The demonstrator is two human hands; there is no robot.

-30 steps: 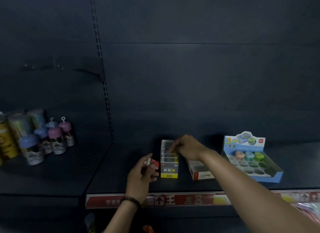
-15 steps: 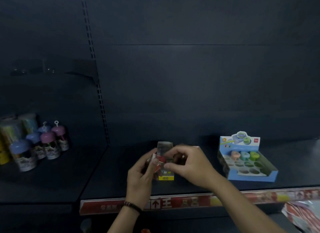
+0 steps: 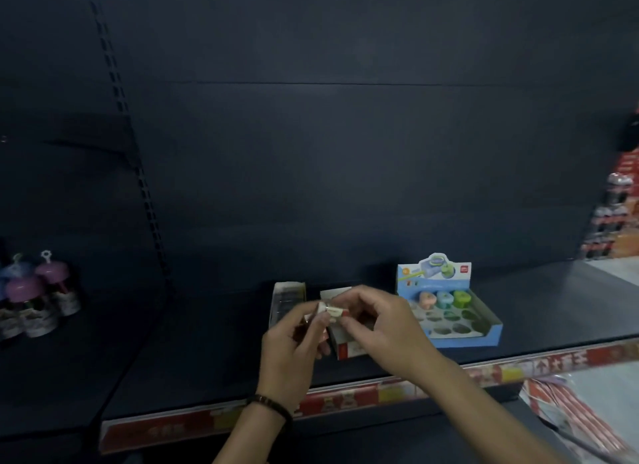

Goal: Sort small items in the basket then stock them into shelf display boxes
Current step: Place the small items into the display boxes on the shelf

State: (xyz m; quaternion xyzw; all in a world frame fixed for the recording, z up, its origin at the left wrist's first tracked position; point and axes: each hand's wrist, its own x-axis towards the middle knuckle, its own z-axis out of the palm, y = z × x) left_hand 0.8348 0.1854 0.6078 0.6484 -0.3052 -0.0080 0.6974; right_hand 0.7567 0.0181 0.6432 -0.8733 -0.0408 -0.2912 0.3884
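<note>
The grip of the right hand [image 3: 382, 325] is a thumb-and-forefinger pinch on one end of a small white pack [image 3: 334, 312]. The grip of the left hand [image 3: 294, 348] meets it at the other end, fingers curled. Something red-edged sits deeper in that palm, too hidden to make out. The pack is in the air over the front of the shelf [image 3: 207, 360], just above a red-and-white box [image 3: 349, 351].

A narrow box [image 3: 288, 297] stands just left of that one. To the right, apart from the hands, is a blue box [image 3: 484, 337] with three sharpeners [image 3: 444, 299] in its back row. A dark bracelet [image 3: 268, 403] is on the left wrist. Capped bottles [image 3: 41, 297] stand on the shelf far to the left. A red price strip [image 3: 345, 399] runs along the shelf edge.
</note>
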